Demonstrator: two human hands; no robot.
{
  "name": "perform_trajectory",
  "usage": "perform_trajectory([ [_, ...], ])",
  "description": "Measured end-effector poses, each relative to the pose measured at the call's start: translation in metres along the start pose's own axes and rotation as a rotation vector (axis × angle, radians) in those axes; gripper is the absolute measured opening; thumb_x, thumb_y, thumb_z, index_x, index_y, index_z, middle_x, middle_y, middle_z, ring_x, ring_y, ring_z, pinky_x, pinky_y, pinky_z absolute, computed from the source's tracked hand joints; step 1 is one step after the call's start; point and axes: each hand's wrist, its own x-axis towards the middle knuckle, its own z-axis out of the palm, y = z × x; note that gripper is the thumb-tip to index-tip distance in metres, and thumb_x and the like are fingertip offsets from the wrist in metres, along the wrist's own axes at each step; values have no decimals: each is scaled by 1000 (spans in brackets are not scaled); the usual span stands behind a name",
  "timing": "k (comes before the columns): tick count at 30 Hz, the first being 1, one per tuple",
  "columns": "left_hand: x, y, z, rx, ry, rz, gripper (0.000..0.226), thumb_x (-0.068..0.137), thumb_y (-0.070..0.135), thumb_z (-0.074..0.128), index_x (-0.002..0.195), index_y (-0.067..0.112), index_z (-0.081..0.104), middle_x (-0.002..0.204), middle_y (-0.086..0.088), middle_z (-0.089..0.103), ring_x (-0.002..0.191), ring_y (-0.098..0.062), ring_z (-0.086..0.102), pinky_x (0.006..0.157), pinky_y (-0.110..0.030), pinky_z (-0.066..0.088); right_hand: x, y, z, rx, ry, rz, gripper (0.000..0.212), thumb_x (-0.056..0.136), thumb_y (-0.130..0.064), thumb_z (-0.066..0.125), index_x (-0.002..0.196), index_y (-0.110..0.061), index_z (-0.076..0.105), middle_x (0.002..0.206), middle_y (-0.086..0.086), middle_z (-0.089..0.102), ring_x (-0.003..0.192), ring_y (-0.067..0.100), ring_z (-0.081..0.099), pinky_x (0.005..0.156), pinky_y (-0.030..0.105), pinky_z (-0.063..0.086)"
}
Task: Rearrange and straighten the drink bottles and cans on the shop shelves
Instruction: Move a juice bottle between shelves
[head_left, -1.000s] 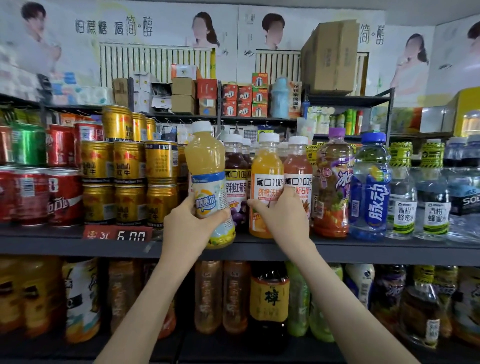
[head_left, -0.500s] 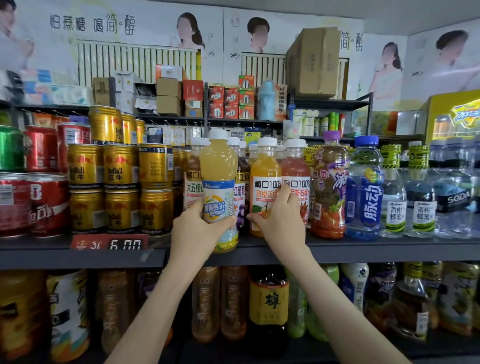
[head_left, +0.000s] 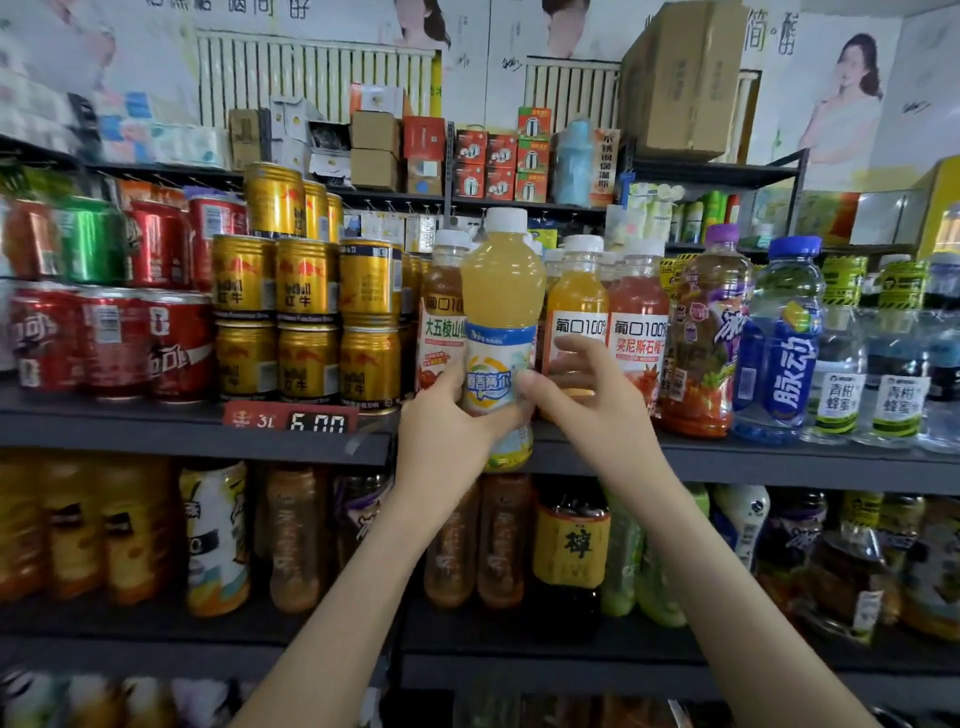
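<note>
My left hand is shut on a pale yellow juice bottle with a white cap, holding it upright just in front of the middle shelf's edge. Its base hangs slightly below the shelf lip. To its right, my right hand has its fingers spread in front of an orange juice bottle, with the thumb near the yellow bottle's label. A pink-red juice bottle stands right of the orange one. A brown tea bottle stands behind my left hand.
Stacked gold cans and red cola cans fill the shelf's left side above a red price tag. A purple-capped bottle, a blue sports drink and water bottles stand at the right. More bottles crowd the lower shelf.
The yellow bottle has shifted right, closer to the orange bottle. My right hand has loosened from the orange bottle and spread its fingers. The view has moved closer.
</note>
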Motion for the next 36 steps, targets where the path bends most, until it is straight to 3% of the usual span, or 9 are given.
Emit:
perform_trajectory([
  [6, -64, 0, -28, 88, -54, -21, 57, 68, 42, 76, 123, 39, 60, 101, 18, 71, 94, 2, 64, 83, -33, 55, -47, -9, 11, 92, -240, 28, 40, 72, -43, 78, 106, -36, 59, 104, -13, 70, 98, 4, 66, 89, 37, 55],
  [9, -102, -7, -40, 209, -50, -130, 62, 74, 41, 76, 131, 37, 53, 108, 14, 69, 98, -2, 63, 84, -32, 54, -78, 4, 22, 161, -324, 107, 44, 67, -48, 78, 105, -32, 63, 101, -11, 72, 94, 7, 68, 85, 39, 57],
  [14, -171, -25, -72, 256, -98, -357, 62, 82, 45, 71, 138, 34, 47, 123, 18, 60, 109, 2, 56, 92, -24, 50, -136, 28, 58, 332, -497, 308, 33, 74, -28, 81, 104, -24, 68, 99, -5, 75, 95, 15, 70, 84, 41, 57],
  [20, -238, -42, -132, 313, 18, -551, 60, 72, 53, 70, 127, 36, 56, 109, 16, 68, 102, -3, 62, 89, -34, 53, -197, 18, 130, 468, -718, 410, 31, 77, -12, 78, 106, -16, 67, 99, 0, 75, 95, 18, 71, 88, 44, 56],
  [22, -250, -50, -159, 353, 80, -573, 57, 73, 46, 73, 126, 34, 58, 106, 14, 70, 97, 0, 63, 84, -27, 53, -209, 5, 155, 510, -791, 397, 34, 76, -14, 79, 107, -20, 65, 100, -3, 74, 95, 14, 70, 87, 39, 56],
  [26, -265, -69, -215, 430, 170, -577, 66, 79, 38, 73, 139, 30, 48, 106, 5, 71, 96, 1, 62, 61, -6, 41, -222, -26, 208, 515, -943, 313, 34, 75, -20, 77, 102, -32, 60, 97, -18, 69, 86, -6, 66, 70, 14, 52],
  [29, -271, -91, -263, 437, 216, -576, 67, 80, 40, 73, 140, 34, 46, 95, 13, 71, 85, 4, 63, 67, -16, 49, -227, -46, 263, 451, -950, 259, 32, 77, -20, 79, 100, -33, 60, 93, -21, 69, 85, -7, 65, 73, 17, 53],
  [32, -268, -114, -325, 561, 240, -582, 74, 82, 44, 70, 145, 40, 31, 113, 10, 67, 103, -8, 60, 83, -30, 52, -236, -68, 328, 451, -887, 233, 32, 75, -19, 81, 94, -34, 61, 85, -25, 71, 84, -5, 66, 74, 19, 54],
  [36, -250, -141, -408, 613, 185, -500, 70, 87, 36, 66, 146, 39, 29, 126, 23, 50, 109, 7, 47, 79, 2, 36, -247, -98, 412, 509, -768, 261, 29, 78, -20, 80, 99, -32, 63, 94, -16, 72, 90, 1, 67, 78, 25, 55],
])
